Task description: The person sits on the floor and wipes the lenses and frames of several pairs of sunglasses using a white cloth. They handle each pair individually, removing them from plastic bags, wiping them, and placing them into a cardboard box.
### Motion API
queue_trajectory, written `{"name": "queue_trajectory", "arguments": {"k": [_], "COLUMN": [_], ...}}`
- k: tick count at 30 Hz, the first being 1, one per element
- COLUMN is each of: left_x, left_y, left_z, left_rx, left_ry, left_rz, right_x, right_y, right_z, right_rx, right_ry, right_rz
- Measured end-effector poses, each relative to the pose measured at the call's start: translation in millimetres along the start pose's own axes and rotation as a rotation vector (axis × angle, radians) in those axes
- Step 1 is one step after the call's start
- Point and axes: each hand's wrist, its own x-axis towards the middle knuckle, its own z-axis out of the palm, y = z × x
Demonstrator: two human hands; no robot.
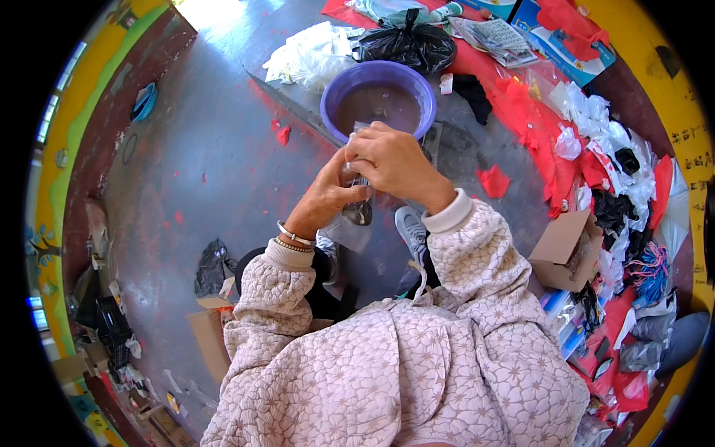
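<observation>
In front of me both hands meet on a small clear plastic bag (360, 212) with something dark at its bottom; I cannot make out what that is. My left hand (325, 195) grips the bag's side, thumb across it. The fingers of my right hand (398, 164) are pinched together at its top. Just beyond the hands stands a purple basin (328, 112) holding murky brownish contents; the bag's upper end overlaps its near rim in the picture.
Past the basin lie a white plastic bag (313, 54) and a tied black bag (410, 46). Red sheeting (521, 141) with scattered plastic runs along the right, near an open cardboard box (560, 252). Another cardboard box (208, 341) and a dark bag (214, 267) sit left.
</observation>
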Motion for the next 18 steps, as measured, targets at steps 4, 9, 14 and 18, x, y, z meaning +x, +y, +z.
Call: {"name": "queue_trajectory", "arguments": {"k": [4,9,14,18], "left_x": [3,-2,2,-3], "left_y": [-1,18,12,14], "left_z": [-8,8,0,-8], "left_rx": [0.033,-0.255,-0.369,-0.353], "left_ry": [0.014,-0.038,-0.004,0.029], "left_rz": [-0.1,-0.028,0.007,0.055], "right_x": [8,13,3,0], "right_y": [24,52,18,5], "right_z": [5,-21,-17,-7], "right_rx": [-0.234,0.05,0.105,-0.15], "right_ry": [0.09,0.447,0.474,0.277], "right_rz": [0.113,0.562,0.289,0.164]}}
